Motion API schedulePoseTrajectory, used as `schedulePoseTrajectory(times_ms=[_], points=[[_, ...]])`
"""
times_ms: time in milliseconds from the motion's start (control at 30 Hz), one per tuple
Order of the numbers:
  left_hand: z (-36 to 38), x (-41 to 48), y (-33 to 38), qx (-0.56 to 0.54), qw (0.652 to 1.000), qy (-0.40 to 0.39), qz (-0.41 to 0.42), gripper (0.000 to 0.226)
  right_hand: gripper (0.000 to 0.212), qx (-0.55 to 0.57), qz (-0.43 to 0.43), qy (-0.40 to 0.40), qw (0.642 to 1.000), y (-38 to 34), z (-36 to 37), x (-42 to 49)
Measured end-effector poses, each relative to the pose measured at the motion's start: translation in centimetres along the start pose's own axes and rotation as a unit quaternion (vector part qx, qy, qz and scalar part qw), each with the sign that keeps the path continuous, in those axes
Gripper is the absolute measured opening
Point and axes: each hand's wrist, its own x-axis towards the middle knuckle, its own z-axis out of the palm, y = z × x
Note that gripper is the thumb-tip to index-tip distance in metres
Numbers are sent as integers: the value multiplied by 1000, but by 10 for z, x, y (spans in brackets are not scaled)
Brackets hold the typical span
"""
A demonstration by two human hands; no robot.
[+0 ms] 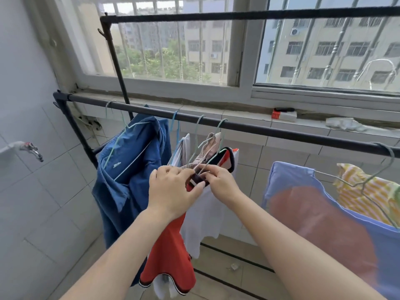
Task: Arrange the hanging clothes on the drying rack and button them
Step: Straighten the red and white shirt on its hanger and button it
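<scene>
A black drying rack rail [270,129] runs across the middle, with several garments on wire hangers. A red and white polo shirt [171,252] with a dark striped collar hangs near the centre. My left hand [173,191] and my right hand [218,182] both pinch its collar placket just below the hanger. To the left hangs a blue denim shirt [129,169]. Behind the polo are a white garment [207,215] and a beige patterned one [207,148]. At the right hang a lilac shirt [324,213] and a yellow striped one [368,195].
A higher rack rail [238,15] crosses in front of the barred window [173,50]. A tap [32,150] sticks out of the tiled wall at the left. On the sill lie a red and white box [283,114] and a crumpled white cloth [344,124].
</scene>
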Motion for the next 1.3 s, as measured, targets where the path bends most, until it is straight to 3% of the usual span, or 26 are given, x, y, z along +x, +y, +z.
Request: schedulePoseTrajectory(times_ms=[67, 167, 367, 500, 733, 800, 867, 933, 1000, 1167, 1300], points=[[2, -4, 0, 77, 997, -13, -6, 45, 43, 5, 0, -28, 1000, 2, -3, -4], [4, -6, 0, 87, 995, -38, -38, 39, 49, -46, -26, -36, 998, 7, -10, -6], [-5, -9, -6, 114, 990, -34, -70, 52, 29, -77, -43, 3, 996, 15, -22, -13], [-13, -15, -6, 44, 990, -57, -119, 53, 21, -118, -46, 11, 992, 17, -28, -15], [2, -13, 24, -104, 993, -38, -34, 31, 30, -138, -61, -34, 988, 22, -32, -23], [6, -8, 25, -130, 989, -28, -57, 22, 38, -111, -56, 11, 992, 24, -37, -24], [8, -3, 22, -158, 984, -28, -76, 19, 40, -91, -35, 104, 990, 27, -49, -23], [7, 1, 15, -188, 978, -34, -84, 15, 40, -112, -13, 182, 977, 35, -64, -18], [5, 4, 8, -197, 975, -49, -88, 13, 40, -150, 14, 210, 966, 44, -78, -14], [3, 13, -2, -221, 969, -78, -83, 16, 57, -203, 96, 167, 960, 63, -95, -7], [3, 17, -7, -251, 960, -91, -86, 17, 57, -202, 115, 159, 960, 70, -97, -1]])
